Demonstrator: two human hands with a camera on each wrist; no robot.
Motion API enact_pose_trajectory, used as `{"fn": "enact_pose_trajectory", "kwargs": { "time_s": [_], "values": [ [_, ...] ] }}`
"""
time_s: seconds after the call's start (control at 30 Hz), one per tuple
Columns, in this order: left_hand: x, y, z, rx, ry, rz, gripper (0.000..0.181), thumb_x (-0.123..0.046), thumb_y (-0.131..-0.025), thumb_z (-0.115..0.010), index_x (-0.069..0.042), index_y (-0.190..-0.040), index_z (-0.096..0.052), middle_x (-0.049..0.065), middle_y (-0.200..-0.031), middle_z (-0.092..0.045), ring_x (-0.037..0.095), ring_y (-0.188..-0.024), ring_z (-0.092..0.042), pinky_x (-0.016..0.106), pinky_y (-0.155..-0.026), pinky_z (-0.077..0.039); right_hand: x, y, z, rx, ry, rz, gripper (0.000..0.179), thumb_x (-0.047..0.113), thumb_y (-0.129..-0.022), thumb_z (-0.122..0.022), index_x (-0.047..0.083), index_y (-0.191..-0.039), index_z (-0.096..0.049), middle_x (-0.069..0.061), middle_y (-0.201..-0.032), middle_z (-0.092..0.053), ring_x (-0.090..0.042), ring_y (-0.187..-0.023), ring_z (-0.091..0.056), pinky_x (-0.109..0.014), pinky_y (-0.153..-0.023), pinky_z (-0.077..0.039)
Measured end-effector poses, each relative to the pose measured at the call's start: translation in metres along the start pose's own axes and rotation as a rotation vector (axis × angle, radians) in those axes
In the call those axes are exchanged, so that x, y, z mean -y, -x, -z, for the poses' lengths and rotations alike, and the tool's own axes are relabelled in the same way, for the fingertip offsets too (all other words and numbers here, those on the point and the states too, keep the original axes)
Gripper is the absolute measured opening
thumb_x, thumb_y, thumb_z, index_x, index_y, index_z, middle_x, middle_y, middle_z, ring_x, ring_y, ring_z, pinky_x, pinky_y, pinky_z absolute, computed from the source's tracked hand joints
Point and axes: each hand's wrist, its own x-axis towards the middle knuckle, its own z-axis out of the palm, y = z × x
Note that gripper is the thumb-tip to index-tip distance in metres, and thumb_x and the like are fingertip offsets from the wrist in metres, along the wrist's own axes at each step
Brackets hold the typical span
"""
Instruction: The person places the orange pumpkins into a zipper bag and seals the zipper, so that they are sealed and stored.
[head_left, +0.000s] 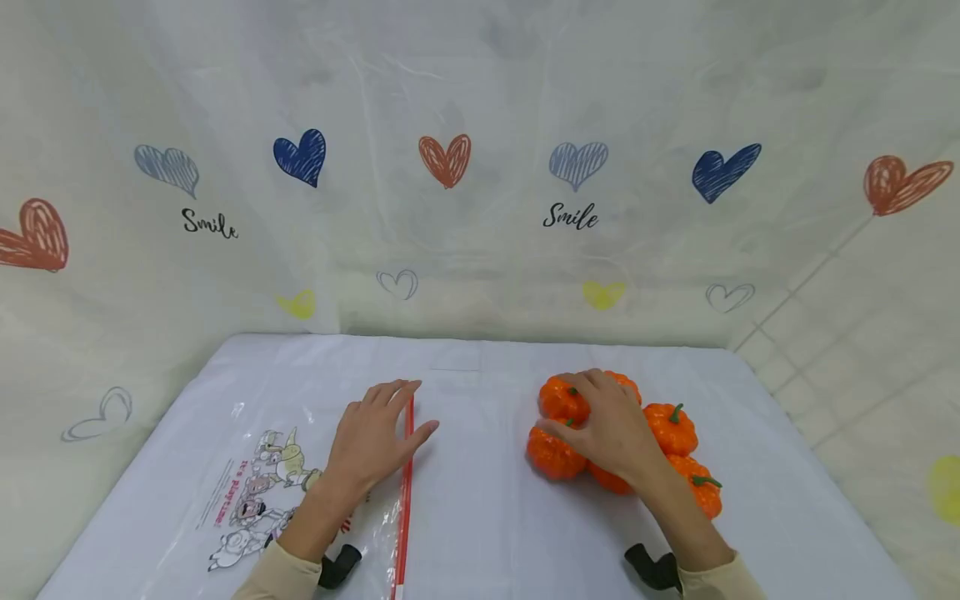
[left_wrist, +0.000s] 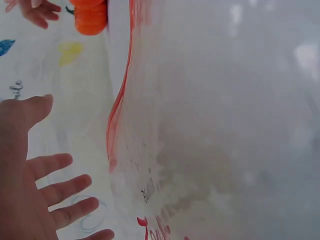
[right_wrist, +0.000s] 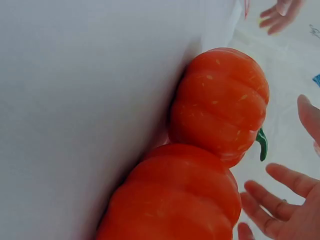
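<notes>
My left hand [head_left: 371,437] hovers over the red-edged side of a clear plastic bag [head_left: 168,533], its fingers spread and holding nothing. The bag lies flat on the left of the table, printed with cartoon animals and red lettering; my left forearm hides part of the print. On the right sits a cluster of several small orange toy pumpkins [head_left: 555,457] with green stems. My right hand [head_left: 611,433] is over the near-left part of this cluster, thumb and fingers apart, covering some of them. In the right wrist view its extended fingers [right_wrist: 295,180] show beside two pumpkins [right_wrist: 217,102].
A white cloth covers the table [head_left: 472,467]. Behind it hangs a pale curtain [head_left: 510,75] printed with hearts and the word Smile. Black straps [head_left: 651,568] sit at both wrists by beige sleeves [head_left: 723,581].
</notes>
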Motion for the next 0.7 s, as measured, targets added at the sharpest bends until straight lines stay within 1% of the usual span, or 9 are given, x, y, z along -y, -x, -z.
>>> {"fn": "enact_pose_trajectory", "kwargs": {
  "time_s": [0.17,0.23,0.3,0.37,0.47,0.53,0.6,0.7],
  "values": [
    [0.003,0.002,-0.003,0.045,0.037,0.044,0.066,-0.062,-0.092,-0.068,-0.023,-0.145,-0.061,0.008,-0.140,-0.065,0.029,-0.131,-0.059,0.052,-0.098,-0.054,-0.003,0.003,0.000,0.036,-0.027,-0.012,0.072,0.061,-0.082,-0.082,0.013,-0.134,-0.067,-0.008,-0.122,-0.068,-0.030,-0.113,-0.065,-0.054,-0.099,-0.055],
    [0.003,0.003,-0.003,0.054,0.052,0.063,0.066,-0.061,-0.091,-0.069,-0.023,-0.144,-0.062,0.009,-0.136,-0.065,0.029,-0.126,-0.060,0.051,-0.097,-0.055,-0.003,0.004,0.000,0.047,-0.038,-0.016,0.070,0.060,-0.082,-0.081,0.013,-0.133,-0.068,-0.008,-0.122,-0.068,-0.030,-0.112,-0.065,-0.053,-0.097,-0.056],
    [0.004,0.004,-0.003,0.058,0.068,0.075,0.065,-0.060,-0.091,-0.070,-0.023,-0.143,-0.063,0.008,-0.131,-0.066,0.028,-0.120,-0.061,0.049,-0.096,-0.055,-0.004,0.004,0.001,0.051,-0.051,-0.019,0.070,0.061,-0.082,-0.081,0.014,-0.133,-0.068,-0.007,-0.118,-0.068,-0.027,-0.106,-0.065,-0.048,-0.092,-0.058],
    [0.004,0.004,-0.001,0.057,0.087,0.081,0.063,-0.059,-0.091,-0.071,-0.024,-0.142,-0.064,0.007,-0.123,-0.065,0.025,-0.111,-0.061,0.046,-0.092,-0.055,-0.004,0.005,0.002,0.052,-0.061,-0.020,0.070,0.061,-0.082,-0.082,0.013,-0.132,-0.068,-0.006,-0.112,-0.067,-0.025,-0.097,-0.063,-0.041,-0.084,-0.057],
    [0.006,0.005,-0.001,0.071,0.097,0.091,0.061,-0.059,-0.090,-0.072,-0.025,-0.141,-0.066,0.005,-0.109,-0.062,0.019,-0.096,-0.056,0.037,-0.081,-0.051,-0.005,0.007,0.004,0.056,-0.071,-0.021,0.070,0.061,-0.082,-0.081,0.013,-0.131,-0.068,-0.004,-0.103,-0.064,-0.022,-0.087,-0.057,-0.032,-0.074,-0.049],
    [0.008,0.005,-0.001,0.098,0.098,0.098,0.061,-0.059,-0.090,-0.072,-0.026,-0.140,-0.066,0.004,-0.102,-0.059,0.016,-0.088,-0.051,0.032,-0.075,-0.046,-0.007,0.008,0.004,0.064,-0.078,-0.025,0.069,0.061,-0.083,-0.081,0.013,-0.131,-0.068,-0.003,-0.101,-0.064,-0.021,-0.086,-0.056,-0.030,-0.074,-0.048],
    [0.009,0.004,-0.001,0.133,0.096,0.107,0.061,-0.059,-0.090,-0.073,-0.027,-0.141,-0.066,0.002,-0.097,-0.058,0.014,-0.083,-0.048,0.029,-0.071,-0.042,-0.008,0.010,0.005,0.077,-0.091,-0.033,0.069,0.062,-0.083,-0.080,0.014,-0.131,-0.068,-0.001,-0.101,-0.066,-0.020,-0.088,-0.058,-0.031,-0.076,-0.050],
    [0.010,0.003,-0.001,0.188,0.109,0.117,0.060,-0.058,-0.089,-0.074,-0.028,-0.141,-0.065,-0.001,-0.093,-0.058,0.013,-0.080,-0.048,0.029,-0.069,-0.041,-0.010,0.012,0.006,0.098,-0.128,-0.054,0.069,0.063,-0.083,-0.080,0.016,-0.132,-0.067,0.003,-0.102,-0.068,-0.020,-0.094,-0.063,-0.033,-0.080,-0.054]
  ]
}}
